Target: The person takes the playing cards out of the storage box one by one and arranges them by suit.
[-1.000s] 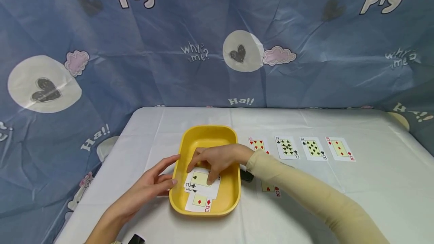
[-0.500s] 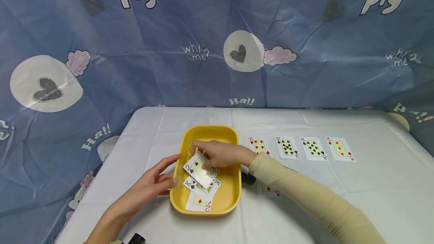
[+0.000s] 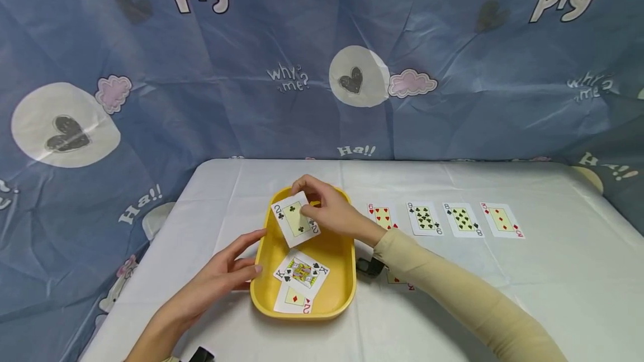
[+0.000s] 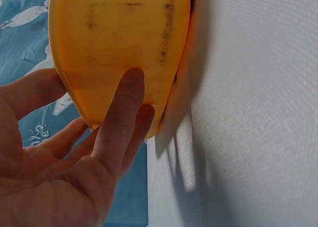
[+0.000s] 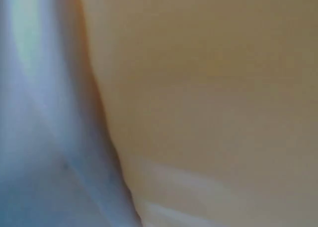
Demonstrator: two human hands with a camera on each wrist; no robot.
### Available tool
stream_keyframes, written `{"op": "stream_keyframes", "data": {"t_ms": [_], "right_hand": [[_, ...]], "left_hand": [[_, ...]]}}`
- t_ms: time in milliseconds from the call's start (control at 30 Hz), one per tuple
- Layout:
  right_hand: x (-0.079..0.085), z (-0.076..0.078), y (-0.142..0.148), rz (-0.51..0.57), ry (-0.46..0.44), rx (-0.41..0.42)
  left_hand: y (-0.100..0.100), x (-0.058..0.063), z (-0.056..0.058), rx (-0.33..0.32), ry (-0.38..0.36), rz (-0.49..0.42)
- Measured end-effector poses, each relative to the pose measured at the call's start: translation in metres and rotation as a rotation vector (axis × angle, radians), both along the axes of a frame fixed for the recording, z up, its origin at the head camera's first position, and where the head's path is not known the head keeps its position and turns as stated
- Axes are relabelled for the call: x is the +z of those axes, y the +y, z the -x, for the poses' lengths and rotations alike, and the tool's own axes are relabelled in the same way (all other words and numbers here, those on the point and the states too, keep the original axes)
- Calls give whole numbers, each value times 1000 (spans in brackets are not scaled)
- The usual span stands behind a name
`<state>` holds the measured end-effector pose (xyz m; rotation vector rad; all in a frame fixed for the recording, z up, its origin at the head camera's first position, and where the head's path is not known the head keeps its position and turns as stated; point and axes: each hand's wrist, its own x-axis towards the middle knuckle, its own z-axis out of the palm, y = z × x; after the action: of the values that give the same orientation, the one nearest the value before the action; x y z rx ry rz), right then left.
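Observation:
My right hand [image 3: 329,208] pinches a club playing card [image 3: 293,218] between thumb and fingers, tilted over the far part of the yellow tray [image 3: 347,272]. In the tray's near half lies a king of spades [image 3: 302,274], partly covering a red diamond card [image 3: 292,300]. My left hand [image 3: 226,267] is at the tray's left side, thumb and fingertips at its wall. The left wrist view shows that hand's fingers [image 4: 126,103] extended against the tray's outer wall [image 4: 119,33]. A beige sleeve [image 5: 213,98] fills most of the right wrist view.
Right of the tray, a row of face-up cards includes a six of hearts [image 3: 382,217], a nine of clubs [image 3: 425,218], a spade card [image 3: 463,220] and a diamond card [image 3: 502,220]. Another red card [image 3: 396,278] shows partly beneath the right sleeve. A patterned blue cloth [image 3: 251,116] hangs behind.
My right hand has lifted the club card off the king and carried it toward the tray's far end, uncovering the king. The left hand has stayed at the tray's side.

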<state>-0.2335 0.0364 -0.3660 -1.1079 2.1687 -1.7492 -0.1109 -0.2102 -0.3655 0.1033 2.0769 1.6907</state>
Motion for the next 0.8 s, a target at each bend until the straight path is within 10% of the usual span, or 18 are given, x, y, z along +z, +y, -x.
{"op": "stream_keyframes", "data": {"t_ms": [300,800], "right_hand": [[24,-25,12,264,45,-182],[14,-28,72,185,-144,-222]], "left_hand": [[-1,-1,-1,-9,14,-7],[-1,-1,0,-1,5,-3]]}}
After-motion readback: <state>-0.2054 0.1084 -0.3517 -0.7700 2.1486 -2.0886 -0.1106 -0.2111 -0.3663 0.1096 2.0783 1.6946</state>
